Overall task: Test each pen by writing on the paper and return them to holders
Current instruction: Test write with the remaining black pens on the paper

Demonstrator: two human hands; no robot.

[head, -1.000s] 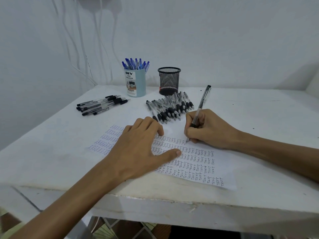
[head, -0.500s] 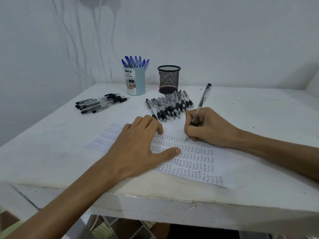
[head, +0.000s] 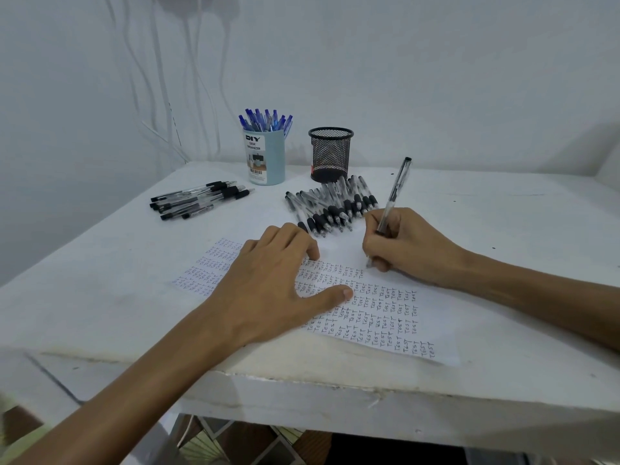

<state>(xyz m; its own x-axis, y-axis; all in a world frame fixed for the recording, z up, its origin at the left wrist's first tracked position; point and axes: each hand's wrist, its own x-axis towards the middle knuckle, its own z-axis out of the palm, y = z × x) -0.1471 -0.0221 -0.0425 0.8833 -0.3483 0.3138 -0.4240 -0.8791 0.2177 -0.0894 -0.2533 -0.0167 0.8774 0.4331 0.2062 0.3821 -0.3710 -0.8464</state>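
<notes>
A white sheet of paper (head: 389, 317) covered with rows of the word "TEST" lies near the table's front edge. My left hand (head: 271, 283) rests flat on it, fingers spread. My right hand (head: 406, 246) grips a clear pen with a black cap (head: 396, 189), its tip touching the paper at the end of the top row. Behind the paper lies a pile of black-grip pens (head: 332, 206). A smaller bunch of black pens (head: 198, 199) lies to the left. A light blue holder (head: 267, 159) holds blue pens. A black mesh holder (head: 330, 154) stands beside it.
The white table (head: 100, 297) has a chipped front edge and stands in a corner of white walls. White cables (head: 161, 95) hang down the wall at the back left. Floor tiles show below the table's front.
The pen tip has shifted slightly to the right along the top written row. My left hand has stayed flat on the paper.
</notes>
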